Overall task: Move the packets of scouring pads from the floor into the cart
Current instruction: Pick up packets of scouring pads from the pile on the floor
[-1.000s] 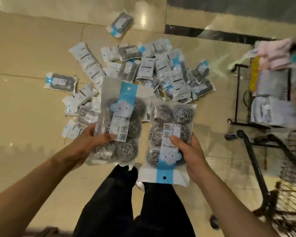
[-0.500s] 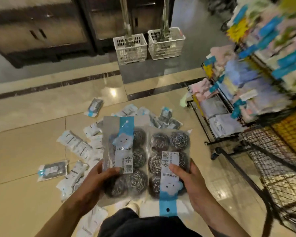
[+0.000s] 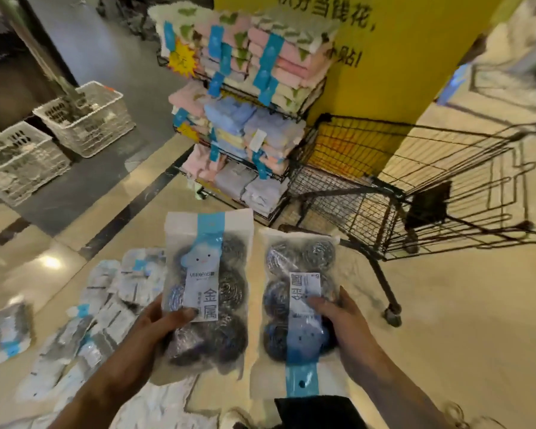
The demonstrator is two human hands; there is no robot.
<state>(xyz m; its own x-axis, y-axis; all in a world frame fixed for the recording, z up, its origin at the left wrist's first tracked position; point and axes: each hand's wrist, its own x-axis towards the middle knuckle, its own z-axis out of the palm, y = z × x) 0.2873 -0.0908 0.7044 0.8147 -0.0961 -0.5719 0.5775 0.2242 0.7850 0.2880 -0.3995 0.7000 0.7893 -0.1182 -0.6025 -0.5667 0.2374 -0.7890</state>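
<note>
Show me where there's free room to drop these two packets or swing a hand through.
Free: the cart basket shows bare wire; open floor right of the right hand, past the cart wheel. Crowded: packets on the floor beside the left hand, and the towel rack pressed against the cart's front.

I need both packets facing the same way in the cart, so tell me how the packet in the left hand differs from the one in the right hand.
The left packet has its blue header at the top and its label reads upright; the right packet is turned upside down, header at the bottom. The left hand grips its packet from the left side, the right hand from the right. Both hold round steel scouring pads.
</note>
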